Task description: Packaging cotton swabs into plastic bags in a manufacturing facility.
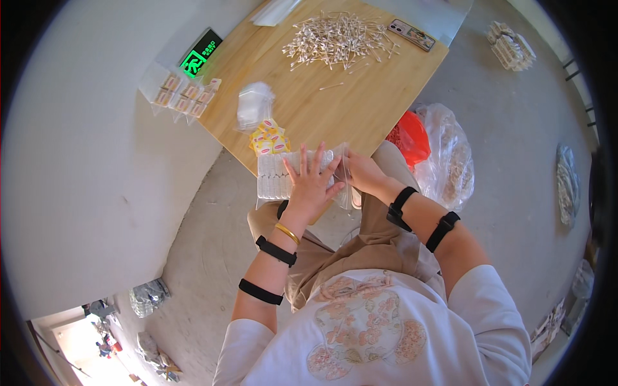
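A block of small white packs (273,177) in neat rows lies at the near edge of the table, over my lap, inside a clear plastic bag (345,194). My left hand (310,183) rests flat on top of the packs, its fingers spread. At the right end of the block, my right hand (360,172) has its fingers bent together on the loose end of the bag; its fingertips are partly hidden by the film. Just beyond the packs lie several yellow and white printed cards (269,138). Farther off is a stack of flat clear bags (255,106).
Loose cotton swabs (338,42) are heaped on the far part of the wooden table (380,96), with a phone (412,35) beside them. Filled packages (180,93) stand at the left edge. A red bag (409,136) and a large clear sack (447,157) sit right of the table.
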